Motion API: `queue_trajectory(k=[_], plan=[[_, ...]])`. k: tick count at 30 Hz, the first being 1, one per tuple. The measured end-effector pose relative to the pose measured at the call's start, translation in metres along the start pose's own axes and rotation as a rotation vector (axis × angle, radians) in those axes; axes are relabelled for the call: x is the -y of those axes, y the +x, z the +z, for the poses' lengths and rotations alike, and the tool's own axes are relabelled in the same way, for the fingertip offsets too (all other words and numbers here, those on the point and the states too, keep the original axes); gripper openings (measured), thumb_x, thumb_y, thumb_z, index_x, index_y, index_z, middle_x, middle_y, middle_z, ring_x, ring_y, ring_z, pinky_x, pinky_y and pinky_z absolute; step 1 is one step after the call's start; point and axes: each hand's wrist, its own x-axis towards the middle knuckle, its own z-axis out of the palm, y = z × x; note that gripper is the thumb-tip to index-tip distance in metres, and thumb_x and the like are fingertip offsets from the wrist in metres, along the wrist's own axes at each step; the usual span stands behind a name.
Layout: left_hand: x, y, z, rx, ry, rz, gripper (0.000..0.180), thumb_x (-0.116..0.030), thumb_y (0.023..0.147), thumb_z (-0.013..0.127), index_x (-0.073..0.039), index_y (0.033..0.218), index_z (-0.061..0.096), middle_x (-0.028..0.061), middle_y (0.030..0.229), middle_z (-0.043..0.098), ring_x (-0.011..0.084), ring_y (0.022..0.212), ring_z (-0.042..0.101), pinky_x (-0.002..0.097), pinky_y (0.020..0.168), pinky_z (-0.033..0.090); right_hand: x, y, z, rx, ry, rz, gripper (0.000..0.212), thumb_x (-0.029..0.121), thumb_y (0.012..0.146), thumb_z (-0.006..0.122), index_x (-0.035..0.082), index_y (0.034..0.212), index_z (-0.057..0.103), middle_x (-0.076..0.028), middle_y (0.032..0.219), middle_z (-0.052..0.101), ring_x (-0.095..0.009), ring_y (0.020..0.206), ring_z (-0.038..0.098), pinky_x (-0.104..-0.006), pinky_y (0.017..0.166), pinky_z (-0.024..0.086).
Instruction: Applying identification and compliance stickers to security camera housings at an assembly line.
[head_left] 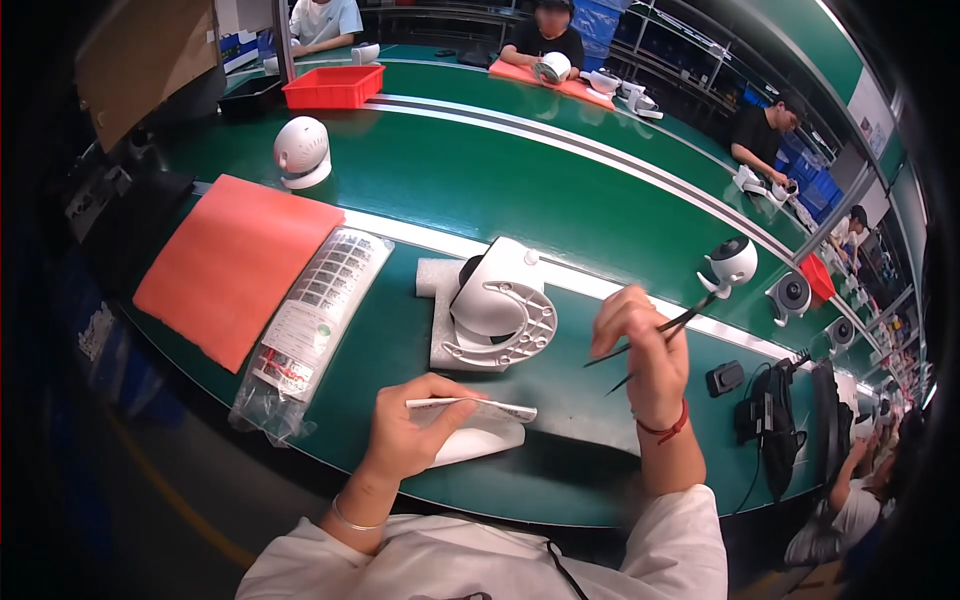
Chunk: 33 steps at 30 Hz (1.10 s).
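My left hand (412, 432) pinches a white folded sheet (478, 440) by its upper edge, close to the front of the bench. Dark tweezers (640, 345) are gripped in my right hand (648, 350), their two tips apart and pointing left. Between and beyond my hands, a white camera housing (490, 310) lies with its ring-shaped base (545, 330) facing up, on a pale foam block (440, 330). Neither hand touches the housing. Whatever is printed on the folded sheet is too small to make out.
An orange foam mat (240, 260) and a plastic-wrapped pack of labels (320, 310) lie at left. Finished-looking white cameras (302, 150) stand on the green conveyor beyond a white rail. A small black block (725, 378) and a cabled black device (770, 420) sit at right. Co-workers work across the line.
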Motion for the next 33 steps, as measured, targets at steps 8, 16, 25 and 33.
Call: queue_trajectory(k=[8, 16, 25, 33], plan=[[0.006, -0.007, -0.001, -0.031, 0.131, -0.021, 0.008, -0.001, 0.082, 0.07, 0.003, 0.089, 0.069, 0.0083, 0.085, 0.072, 0.0105, 0.079, 0.065, 0.0239, 0.074, 0.05, 0.001, 0.003, -0.014, -0.146, 0.002, 0.291, 0.05, 0.033, 0.1, 0.042, -0.001, 0.07, 0.063, 0.003, 0.059, 0.047, -0.005, 0.053, 0.031, -0.023, 0.049, 0.023], [0.008, -0.001, -0.005, -0.046, 0.116, 0.002, 0.01, 0.002, 0.084, 0.065, 0.003, 0.093, 0.068, 0.0107, 0.092, 0.072, 0.0141, 0.086, 0.067, 0.0257, 0.078, 0.051, -0.001, 0.008, -0.014, -0.039, 0.168, 0.327, 0.024, 0.004, 0.083, 0.068, 0.0, 0.105, 0.061, -0.001, 0.073, 0.06, -0.008, 0.063, 0.055, -0.0191, 0.056, 0.042], [-0.004, 0.013, -0.004, -0.194, -0.042, 0.091, 0.01, 0.0, 0.086, 0.066, 0.004, 0.096, 0.066, 0.0117, 0.096, 0.071, 0.0119, 0.089, 0.064, 0.0247, 0.08, 0.05, 0.013, -0.003, -0.002, -0.059, 0.246, 0.288, 0.041, -0.01, 0.075, 0.069, -0.003, 0.115, 0.062, -0.009, 0.098, 0.062, -0.016, 0.087, 0.065, -0.027, 0.079, 0.055], [-0.019, 0.019, -0.003, -0.205, 0.05, -0.013, 0.014, -0.003, 0.086, 0.069, 0.002, 0.099, 0.068, 0.001, 0.084, 0.067, 0.0034, 0.074, 0.056, 0.0174, 0.064, 0.045, 0.014, -0.015, 0.008, 0.025, 0.049, 0.042, 0.032, -0.009, 0.075, 0.071, -0.002, 0.106, 0.067, -0.013, 0.107, 0.064, -0.02, 0.094, 0.064, -0.0288, 0.082, 0.052]])
